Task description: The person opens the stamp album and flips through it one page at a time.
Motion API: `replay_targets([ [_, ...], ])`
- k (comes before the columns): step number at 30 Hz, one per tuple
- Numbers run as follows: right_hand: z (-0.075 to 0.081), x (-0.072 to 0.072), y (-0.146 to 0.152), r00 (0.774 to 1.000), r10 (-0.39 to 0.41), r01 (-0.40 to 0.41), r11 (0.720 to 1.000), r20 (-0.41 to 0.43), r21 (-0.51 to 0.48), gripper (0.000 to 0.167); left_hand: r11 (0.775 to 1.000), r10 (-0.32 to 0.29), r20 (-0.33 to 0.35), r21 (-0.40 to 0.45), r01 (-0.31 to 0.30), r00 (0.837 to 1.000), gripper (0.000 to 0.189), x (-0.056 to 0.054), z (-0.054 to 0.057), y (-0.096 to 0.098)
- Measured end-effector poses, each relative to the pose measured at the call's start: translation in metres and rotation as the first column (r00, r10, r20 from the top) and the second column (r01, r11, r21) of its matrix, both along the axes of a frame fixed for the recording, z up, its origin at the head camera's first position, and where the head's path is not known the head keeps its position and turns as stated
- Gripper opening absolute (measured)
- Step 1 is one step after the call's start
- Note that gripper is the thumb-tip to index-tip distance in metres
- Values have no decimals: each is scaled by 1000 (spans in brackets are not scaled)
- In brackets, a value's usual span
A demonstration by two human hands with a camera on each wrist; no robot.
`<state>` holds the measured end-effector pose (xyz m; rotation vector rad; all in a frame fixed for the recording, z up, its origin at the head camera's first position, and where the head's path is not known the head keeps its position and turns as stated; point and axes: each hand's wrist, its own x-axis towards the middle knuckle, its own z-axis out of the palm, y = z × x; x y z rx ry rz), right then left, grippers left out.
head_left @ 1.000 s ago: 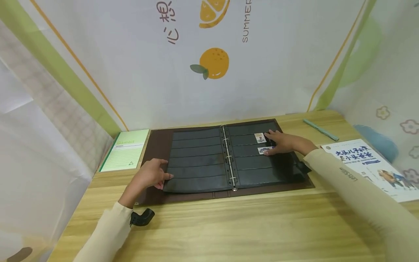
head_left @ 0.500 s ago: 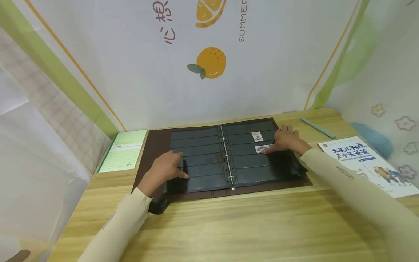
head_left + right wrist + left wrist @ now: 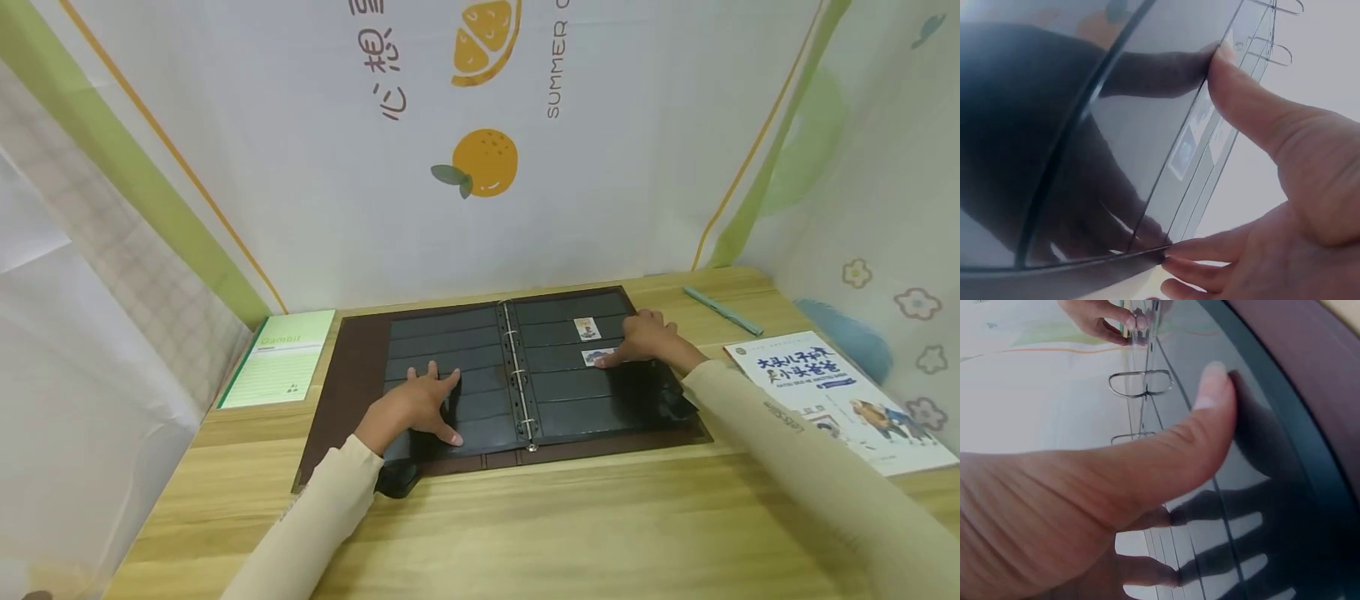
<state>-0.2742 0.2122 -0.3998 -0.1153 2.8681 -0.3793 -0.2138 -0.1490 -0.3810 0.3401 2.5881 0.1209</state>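
Observation:
A ring-bound stamp album (image 3: 341,383) lies open, its black pages divided into strip pockets. My left hand (image 3: 412,408) is spread over the left page (image 3: 442,333), fingers apart and relaxed; in the left wrist view its thumb (image 3: 1207,425) extends over the glossy sheet. On the right page (image 3: 570,408) are two small stamps, an upper one (image 3: 588,328) and a lower one (image 3: 592,358). My right hand (image 3: 648,340) rests its thumb at the lower stamp, partly covering it. In the right wrist view its straight fingers (image 3: 1204,247) reach the page's outer edge.
Metal rings (image 3: 517,375) run down the album's middle. A pale green notebook (image 3: 281,358) lies at left. To the right are a teal pen-like stick (image 3: 723,311) and a white illustrated booklet (image 3: 825,400). A printed curtain (image 3: 585,208) hangs behind the table.
My left hand has moved right from the left page's outer edge onto its middle. My right fingers have drawn back from the upper stamp, while the thumb stays at the lower one.

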Motion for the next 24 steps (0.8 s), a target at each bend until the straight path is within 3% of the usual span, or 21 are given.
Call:
replay_targets([
  [6,-4,4,4,999,-11,9,999,-39,-37,86,1000,3,2,23,-3,1000,109,0,-6,-1],
  [14,-11,8,-1,993,-20,9,995,-113,-95,83,1000,-1,-6,26,1,1000,108,4,-6,-6],
  [21,-11,9,2,987,-58,43,994,-148,-103,100,1000,-30,-9,3,30,999,107,2,-4,-2],
  [24,-9,8,3,984,-61,36,988,-165,-152,105,999,-37,-4,-7,37,999,108,-1,-4,-1],
])
